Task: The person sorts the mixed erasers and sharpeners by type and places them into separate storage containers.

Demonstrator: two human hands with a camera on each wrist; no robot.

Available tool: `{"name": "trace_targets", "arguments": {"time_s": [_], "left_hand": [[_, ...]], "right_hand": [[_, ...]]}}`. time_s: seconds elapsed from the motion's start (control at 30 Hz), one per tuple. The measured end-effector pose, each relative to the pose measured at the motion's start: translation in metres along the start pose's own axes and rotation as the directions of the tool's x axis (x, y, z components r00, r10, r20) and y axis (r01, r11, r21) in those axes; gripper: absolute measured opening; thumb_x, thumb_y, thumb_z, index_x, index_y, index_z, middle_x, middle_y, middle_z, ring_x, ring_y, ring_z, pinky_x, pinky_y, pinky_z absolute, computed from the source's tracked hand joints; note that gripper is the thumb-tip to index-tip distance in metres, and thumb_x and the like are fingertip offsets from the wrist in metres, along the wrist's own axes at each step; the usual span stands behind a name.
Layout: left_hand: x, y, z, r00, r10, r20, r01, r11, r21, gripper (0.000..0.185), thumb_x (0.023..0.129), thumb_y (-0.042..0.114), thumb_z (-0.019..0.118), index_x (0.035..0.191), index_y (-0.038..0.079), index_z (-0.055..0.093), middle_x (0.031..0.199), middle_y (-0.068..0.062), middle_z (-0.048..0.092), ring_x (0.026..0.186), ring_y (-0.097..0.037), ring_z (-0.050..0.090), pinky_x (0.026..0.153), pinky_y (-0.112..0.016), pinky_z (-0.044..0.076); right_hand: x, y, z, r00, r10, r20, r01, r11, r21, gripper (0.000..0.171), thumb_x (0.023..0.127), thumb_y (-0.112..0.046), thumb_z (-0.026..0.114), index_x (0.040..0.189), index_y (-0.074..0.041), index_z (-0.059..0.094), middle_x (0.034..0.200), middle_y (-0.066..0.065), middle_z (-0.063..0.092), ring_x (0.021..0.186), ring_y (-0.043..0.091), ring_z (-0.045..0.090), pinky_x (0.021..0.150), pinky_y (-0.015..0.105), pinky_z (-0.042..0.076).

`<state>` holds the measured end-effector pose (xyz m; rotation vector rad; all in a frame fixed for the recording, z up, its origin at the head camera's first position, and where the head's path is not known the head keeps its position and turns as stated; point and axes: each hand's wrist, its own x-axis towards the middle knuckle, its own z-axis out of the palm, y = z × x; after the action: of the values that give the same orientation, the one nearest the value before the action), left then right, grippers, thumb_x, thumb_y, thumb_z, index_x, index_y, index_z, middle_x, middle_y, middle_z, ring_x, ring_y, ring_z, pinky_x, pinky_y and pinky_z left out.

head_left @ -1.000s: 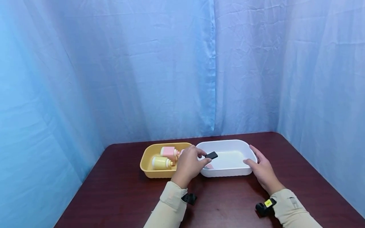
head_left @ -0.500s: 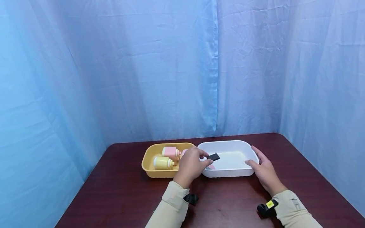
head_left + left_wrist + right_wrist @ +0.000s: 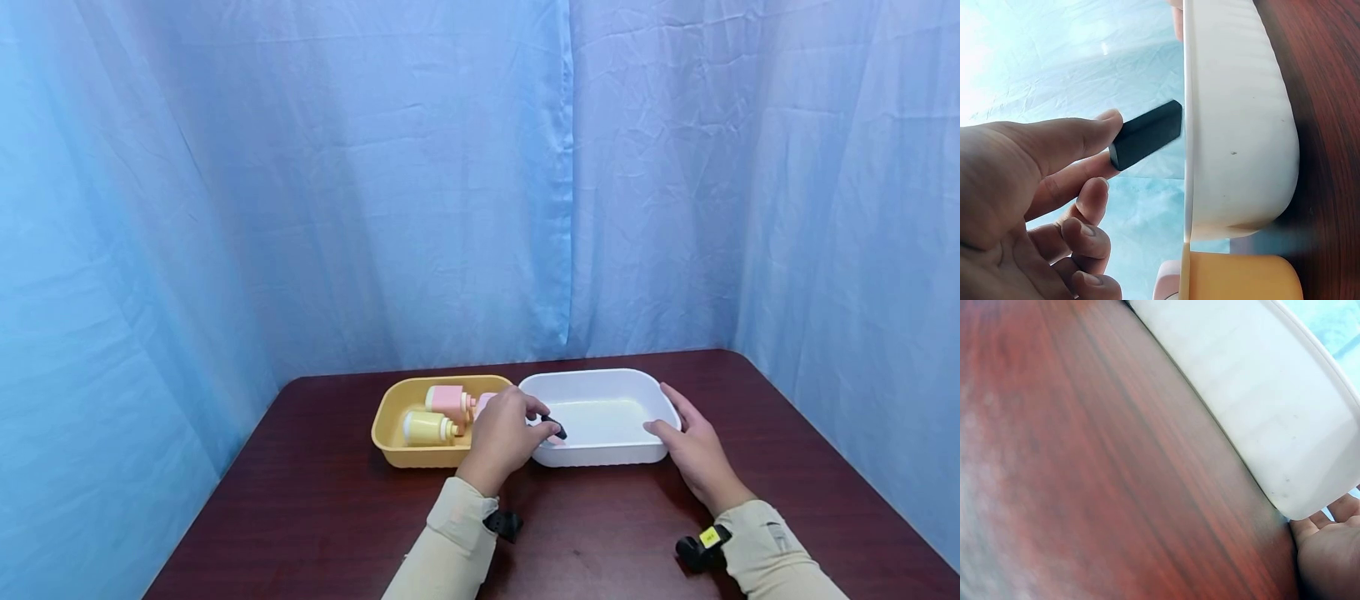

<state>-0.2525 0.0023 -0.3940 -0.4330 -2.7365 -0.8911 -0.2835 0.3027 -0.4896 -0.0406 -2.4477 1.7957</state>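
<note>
A white tub (image 3: 600, 455) sits on the dark wooden table, beside a yellow tub (image 3: 390, 417) on its left. My left hand (image 3: 504, 435) pinches a small black block (image 3: 557, 430) between thumb and forefinger, just over the white tub's left rim. In the left wrist view the black block (image 3: 1146, 134) juts from my fingertips toward the white tub's wall (image 3: 1235, 125). My right hand (image 3: 693, 450) rests with straight fingers against the white tub's right end. In the right wrist view the tub's white wall (image 3: 1254, 412) fills the top and my palm (image 3: 1329, 544) shows at the lower right.
Inside the yellow tub lie a pink bottle (image 3: 448, 399) and a yellow bottle (image 3: 427, 428). Something pink (image 3: 552, 440) lies in the white tub under the block. Blue cloth hangs behind and on both sides of the table (image 3: 337, 517).
My left hand has lowered the black block toward the inside of the white tub's left end. My right hand has stayed at the tub's right end.
</note>
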Motion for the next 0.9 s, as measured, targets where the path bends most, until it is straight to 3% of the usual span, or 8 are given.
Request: {"name": "trace_targets", "arguments": {"time_s": [0.17, 0.6, 0.67, 0.8, 0.9], "left_hand": [[-0.0004, -0.0011, -0.0002, 1.000, 0.013, -0.003, -0.013, 1.000, 0.011, 0.008, 0.085, 0.032, 0.086, 0.088, 0.025, 0.084, 0.095, 0.006, 0.070, 0.085, -0.007, 0.058, 0.071, -0.024, 0.047], [0.0011, -0.0027, 0.0014, 1.000, -0.007, -0.007, 0.007, 1.000, 0.027, 0.017, 0.083, 0.030, 0.088, 0.097, 0.021, 0.085, 0.093, 0.005, 0.069, 0.084, -0.009, 0.061, 0.069, -0.025, 0.048], [0.0014, -0.0030, 0.0018, 1.000, -0.006, -0.008, 0.006, 1.000, 0.025, 0.018, 0.083, 0.030, 0.088, 0.098, 0.020, 0.084, 0.093, 0.005, 0.070, 0.083, -0.009, 0.061, 0.069, -0.025, 0.048], [0.0018, -0.0036, 0.0021, 1.000, -0.007, -0.007, 0.007, 1.000, 0.020, 0.019, 0.084, 0.030, 0.088, 0.099, 0.019, 0.084, 0.095, 0.005, 0.070, 0.084, -0.009, 0.061, 0.070, -0.025, 0.049], [0.0022, -0.0043, 0.0025, 1.000, -0.009, -0.005, 0.009, 1.000, 0.022, 0.019, 0.084, 0.031, 0.087, 0.100, 0.020, 0.084, 0.096, 0.005, 0.071, 0.084, -0.008, 0.061, 0.071, -0.024, 0.049]], "right_hand": [[0.0001, -0.0003, 0.0009, 1.000, 0.002, 0.000, -0.002, 1.000, -0.002, 0.080, 0.102, -0.021, 0.062, 0.168, -0.022, 0.016, 0.172, 0.010, 0.021, 0.152, 0.032, 0.031, 0.092, 0.007, 0.042], [-0.0027, -0.0003, 0.0007, 1.000, -0.005, -0.003, 0.005, 1.000, -0.009, 0.080, 0.102, -0.021, 0.061, 0.168, -0.021, 0.015, 0.172, 0.011, 0.022, 0.151, 0.033, 0.033, 0.092, 0.009, 0.043], [-0.0031, -0.0010, 0.0007, 1.000, -0.005, -0.003, 0.005, 1.000, -0.012, 0.080, 0.102, -0.020, 0.061, 0.168, -0.020, 0.016, 0.172, 0.011, 0.022, 0.151, 0.033, 0.032, 0.098, 0.014, 0.045], [-0.0031, -0.0022, 0.0008, 1.000, -0.008, -0.003, 0.008, 1.000, -0.018, 0.080, 0.102, -0.021, 0.061, 0.168, -0.020, 0.016, 0.172, 0.013, 0.021, 0.152, 0.035, 0.032, 0.112, 0.035, 0.045], [-0.0028, -0.0019, 0.0010, 1.000, -0.004, -0.002, 0.004, 1.000, -0.019, 0.080, 0.102, -0.022, 0.061, 0.168, -0.020, 0.016, 0.172, 0.013, 0.021, 0.152, 0.035, 0.032, 0.112, 0.036, 0.044]]}}
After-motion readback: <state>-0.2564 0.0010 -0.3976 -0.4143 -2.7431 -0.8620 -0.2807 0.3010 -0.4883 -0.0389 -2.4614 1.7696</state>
